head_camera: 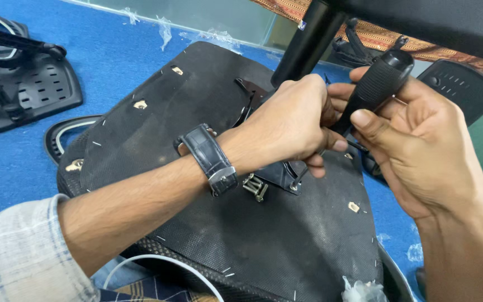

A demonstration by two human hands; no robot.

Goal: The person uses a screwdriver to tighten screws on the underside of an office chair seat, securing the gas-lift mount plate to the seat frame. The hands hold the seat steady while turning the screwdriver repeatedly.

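A person bends over an upturned office-chair seat, its black fabric underside facing up. The right hand is wrapped round the ribbed black handle of a screwdriver, thumb laid along it, tilting the tool down and leftward, seemingly so its tip meets the metal bracket on the seat. The left hand, just left of the right, is curled shut with fingertips pinched at the thin shaft, apparently steadying it. A dark watch sits on the left wrist. A few loose bolts lie just below that wrist, close at hand. The tool's tip and whatever screw it meets are hidden under the left fingers. Beyond the hands a black column rises out of view; other black chair parts far to the left are cut off by the edge.
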